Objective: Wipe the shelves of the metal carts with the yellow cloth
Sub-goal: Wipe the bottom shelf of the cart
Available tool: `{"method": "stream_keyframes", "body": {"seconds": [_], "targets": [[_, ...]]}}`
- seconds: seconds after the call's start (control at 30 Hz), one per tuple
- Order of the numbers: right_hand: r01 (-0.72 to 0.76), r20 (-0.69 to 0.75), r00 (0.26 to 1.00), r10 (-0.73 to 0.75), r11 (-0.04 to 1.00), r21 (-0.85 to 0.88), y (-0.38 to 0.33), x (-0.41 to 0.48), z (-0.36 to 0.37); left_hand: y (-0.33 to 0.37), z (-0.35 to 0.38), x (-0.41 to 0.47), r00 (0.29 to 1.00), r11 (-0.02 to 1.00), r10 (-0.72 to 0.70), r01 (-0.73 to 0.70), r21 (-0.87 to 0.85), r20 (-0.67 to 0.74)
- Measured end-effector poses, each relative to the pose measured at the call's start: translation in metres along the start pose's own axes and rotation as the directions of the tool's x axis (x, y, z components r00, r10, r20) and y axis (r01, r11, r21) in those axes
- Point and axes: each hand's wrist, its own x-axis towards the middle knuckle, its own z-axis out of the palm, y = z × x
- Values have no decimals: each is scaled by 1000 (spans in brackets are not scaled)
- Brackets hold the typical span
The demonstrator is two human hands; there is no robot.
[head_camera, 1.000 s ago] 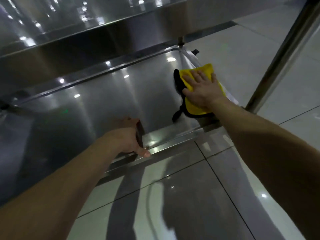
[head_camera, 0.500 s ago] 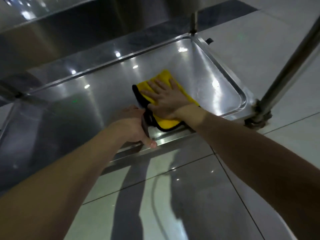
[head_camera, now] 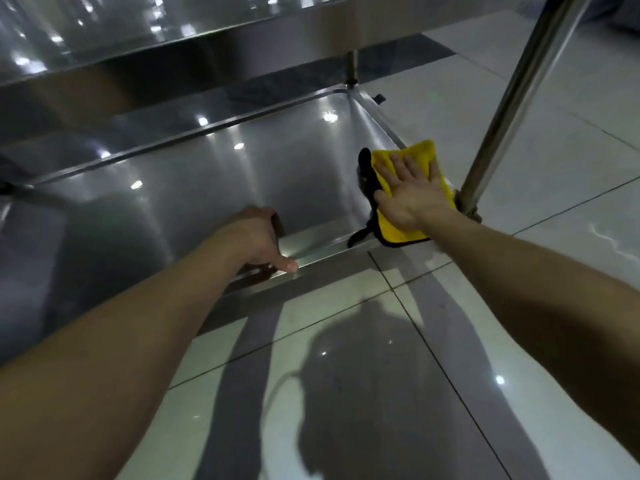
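The yellow cloth (head_camera: 398, 230), black-edged, lies at the near right corner of the metal cart's bottom shelf (head_camera: 214, 188). My right hand (head_camera: 410, 192) presses flat on the cloth, fingers spread toward the far side. My left hand (head_camera: 258, 237) grips the shelf's near rim, thumb lying along the rim and fingers curled inside the tray. An upper shelf (head_camera: 138, 36) of the same cart hangs over the far part of the bottom shelf.
A metal corner post (head_camera: 512, 98) rises just right of the cloth, and a second post (head_camera: 352, 69) stands at the far right corner. Glossy floor tiles (head_camera: 346, 375) lie in front and to the right, with my shadow on them.
My right hand has slid the cloth from the middle of the near edge back to the near right corner. My left hand has kept its grip on the rim.
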Motion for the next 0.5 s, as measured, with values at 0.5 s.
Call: {"method": "stream_keyframes", "body": {"seconds": [0.5], "targets": [[378,-9,925,-380,923,-66,-89,-29,18,-134,22,-59,995,996,-63,67,61,-75]]}}
